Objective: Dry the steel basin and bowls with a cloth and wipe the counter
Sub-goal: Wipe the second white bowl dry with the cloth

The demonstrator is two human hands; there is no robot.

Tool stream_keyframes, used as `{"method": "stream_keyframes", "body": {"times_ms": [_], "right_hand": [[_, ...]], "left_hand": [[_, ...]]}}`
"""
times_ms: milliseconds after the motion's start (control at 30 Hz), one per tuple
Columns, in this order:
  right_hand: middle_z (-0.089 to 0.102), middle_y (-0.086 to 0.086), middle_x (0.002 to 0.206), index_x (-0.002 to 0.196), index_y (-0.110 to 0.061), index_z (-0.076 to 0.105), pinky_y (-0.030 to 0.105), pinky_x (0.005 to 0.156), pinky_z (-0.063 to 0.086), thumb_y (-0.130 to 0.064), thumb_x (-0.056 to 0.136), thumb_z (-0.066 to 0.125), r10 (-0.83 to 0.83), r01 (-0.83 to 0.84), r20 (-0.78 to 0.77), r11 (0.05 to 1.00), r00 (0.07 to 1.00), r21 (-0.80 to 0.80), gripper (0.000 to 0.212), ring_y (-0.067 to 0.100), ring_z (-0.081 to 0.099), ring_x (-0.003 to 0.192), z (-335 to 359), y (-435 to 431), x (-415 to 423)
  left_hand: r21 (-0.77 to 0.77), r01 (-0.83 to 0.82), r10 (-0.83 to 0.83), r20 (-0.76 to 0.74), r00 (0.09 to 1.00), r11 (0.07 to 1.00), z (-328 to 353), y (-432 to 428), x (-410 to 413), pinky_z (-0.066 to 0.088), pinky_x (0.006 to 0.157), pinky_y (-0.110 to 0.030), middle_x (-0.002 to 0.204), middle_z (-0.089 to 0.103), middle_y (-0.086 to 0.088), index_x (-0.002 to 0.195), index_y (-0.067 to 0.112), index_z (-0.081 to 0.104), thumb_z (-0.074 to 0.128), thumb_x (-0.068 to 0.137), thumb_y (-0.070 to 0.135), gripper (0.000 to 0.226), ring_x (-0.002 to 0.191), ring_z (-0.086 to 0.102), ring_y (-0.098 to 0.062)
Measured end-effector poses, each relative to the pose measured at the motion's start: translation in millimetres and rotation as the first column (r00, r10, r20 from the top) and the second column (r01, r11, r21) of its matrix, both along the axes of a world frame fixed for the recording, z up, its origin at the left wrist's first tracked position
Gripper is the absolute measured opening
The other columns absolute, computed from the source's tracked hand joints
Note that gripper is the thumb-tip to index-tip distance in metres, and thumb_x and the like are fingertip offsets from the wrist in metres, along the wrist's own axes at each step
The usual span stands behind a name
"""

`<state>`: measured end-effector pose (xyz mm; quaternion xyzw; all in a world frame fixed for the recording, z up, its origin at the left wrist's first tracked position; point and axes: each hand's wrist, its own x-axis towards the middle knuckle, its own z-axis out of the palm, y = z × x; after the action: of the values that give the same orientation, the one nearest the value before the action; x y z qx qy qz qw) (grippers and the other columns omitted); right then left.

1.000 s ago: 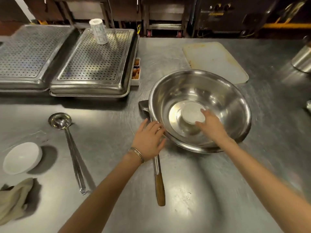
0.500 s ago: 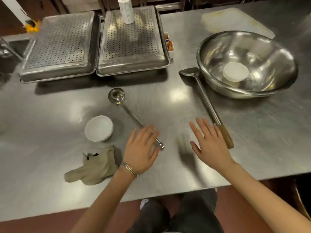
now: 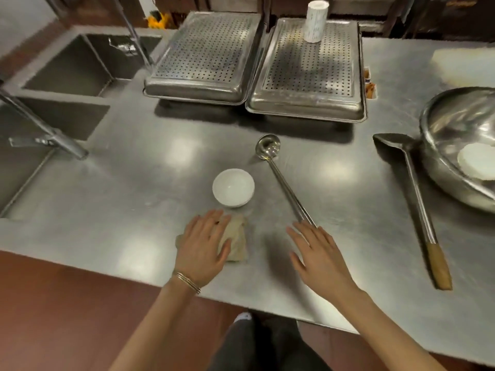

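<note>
- Your cloth (image 3: 235, 241) lies crumpled on the counter (image 3: 134, 183) near its front edge, just in front of the small white bowl (image 3: 233, 187), so it is the closest thing to take up
- Your left hand (image 3: 203, 245) lies flat over the cloth's left part with fingers straight, covering it rather than gripping it
- Your right hand (image 3: 318, 255) is spread and holds nothing, just beside the handle end of the ladle (image 3: 284, 180); I cannot tell whether it touches the counter
- The steel basin (image 3: 455, 124) sits at the far right, partly out of view, with a second white bowl (image 3: 476, 162) inside, well apart from the cloth; drying looks not yet begun
- A long spatula (image 3: 412, 188) lies with its blade at the basin's rim and its wooden handle towards you
- Two perforated trays (image 3: 308, 73) rest at the back, likely draining, a paper roll (image 3: 316, 21) standing on the right one, and a sink (image 3: 80, 62) lies left
</note>
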<state>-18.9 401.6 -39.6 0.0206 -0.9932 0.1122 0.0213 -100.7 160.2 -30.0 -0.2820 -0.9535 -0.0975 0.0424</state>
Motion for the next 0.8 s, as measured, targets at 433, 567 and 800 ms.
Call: {"method": "stream_keyframes", "body": {"times_ms": [433,567,800], "right_hand": [[0.059,0.004,0.126,0.120,-0.019,0.059,0.041,0.104,0.030,-0.031,0.087,0.041,0.050,-0.055,-0.044,0.992,0.998,-0.115,0.040,0.023,0.047,0.123,-35,-102,-50],[0.051,-0.001,0.134,0.131,-0.031,0.044,0.046,0.108,0.023,-0.045,0.085,0.048,0.173,-0.164,0.079,0.980,0.982,-0.111,0.049,0.023,0.037,0.132,-50,-141,-67],[0.060,0.000,0.099,0.114,-0.039,0.055,0.034,0.088,0.042,-0.040,0.072,0.055,-0.004,0.020,0.139,0.994,0.990,-0.109,0.043,0.021,0.059,0.092,-62,-151,-68]], "left_hand": [[-0.044,0.149,-0.142,0.134,0.981,0.988,-35,-46,-112,0.030,0.103,-0.041,0.129,0.054,-0.014,0.129,0.009,0.050,0.037,0.087,0.041,0.054,0.118,0.051,-0.032],[-0.073,0.400,-0.385,0.163,0.908,0.914,-65,-48,-150,0.038,0.101,-0.042,0.134,0.053,-0.009,0.128,0.013,0.053,0.037,0.083,0.038,0.054,0.124,0.041,-0.026],[0.076,0.504,-0.510,0.111,0.853,0.860,-88,-46,-179,0.052,0.085,-0.044,0.112,0.064,-0.007,0.098,0.017,0.064,0.045,0.080,0.025,0.027,0.119,0.039,-0.026]]}}
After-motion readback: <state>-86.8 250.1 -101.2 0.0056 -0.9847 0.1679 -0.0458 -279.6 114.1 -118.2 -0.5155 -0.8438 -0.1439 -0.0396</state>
